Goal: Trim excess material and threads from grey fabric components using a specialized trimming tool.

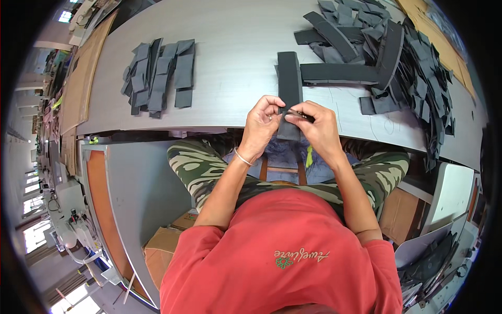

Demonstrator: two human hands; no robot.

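A dark grey fabric strip (289, 73) lies lengthwise before me, its near end hanging over the table's front edge. My left hand (264, 121) is closed in a pinch on the strip's left edge, about its middle. Close beside it, my right hand (320, 125) grips a small dark tool (303, 116) that looks like thread snips, its tip pointing at the left fingertips over the strip. Whether a thread lies between the fingers is too small to tell. Another dark strip (340, 74) lies crosswise just right of the first, touching or nearly touching it.
A large heap of dark strips (418, 89) covers the table's right side, some hanging over the front edge. At the left lie several folded grey strips (157, 76) in rows. Loose threads are scattered on the pale tabletop (235, 52). A grey cabinet (141, 178) stands below left.
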